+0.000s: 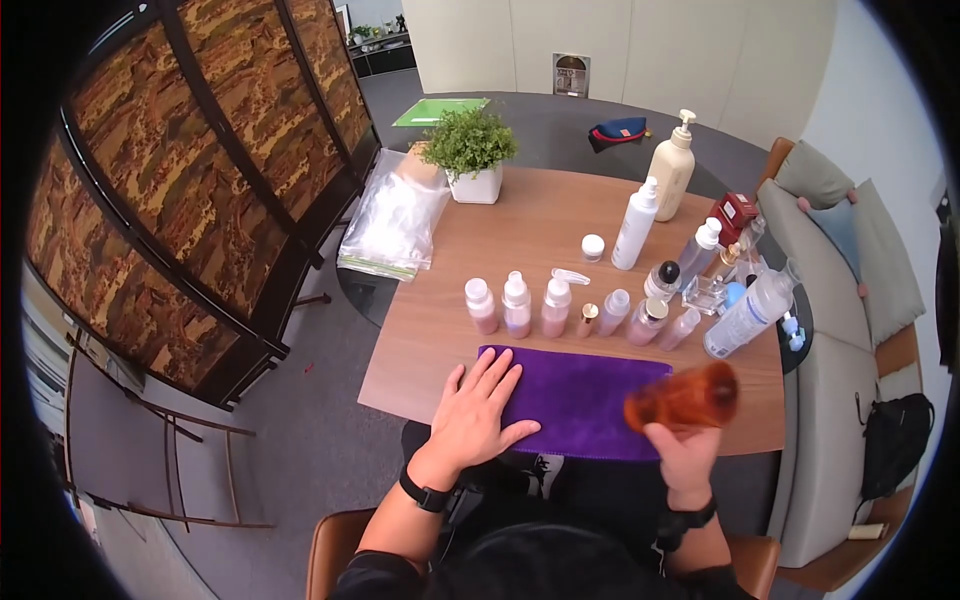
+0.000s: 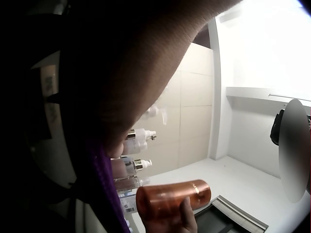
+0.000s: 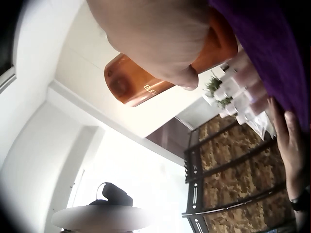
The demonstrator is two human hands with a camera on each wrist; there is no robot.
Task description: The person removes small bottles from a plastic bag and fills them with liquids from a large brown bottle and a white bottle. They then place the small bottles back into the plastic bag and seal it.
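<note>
A purple cloth (image 1: 585, 395) lies spread along the near side of the wooden table. My left hand (image 1: 477, 415) rests on its left end, fingers straight and slightly spread. Over the cloth's right end, my right hand (image 1: 688, 455) grips a translucent amber-orange bottle (image 1: 690, 396), which is tilted on its side and blurred in the head view. The left wrist view shows the bottle (image 2: 167, 196) with the thumb along its side. Light lettering shows on the bottle (image 3: 127, 82) in the right wrist view, and the hand covers its middle.
Behind the cloth stands a row of small bottles (image 1: 556, 308). Farther right are a white spray bottle (image 1: 634, 228), a large cream pump bottle (image 1: 672, 175) and a clear bottle (image 1: 745, 315). A potted plant (image 1: 470, 150) and plastic bags (image 1: 395, 220) sit at the back left.
</note>
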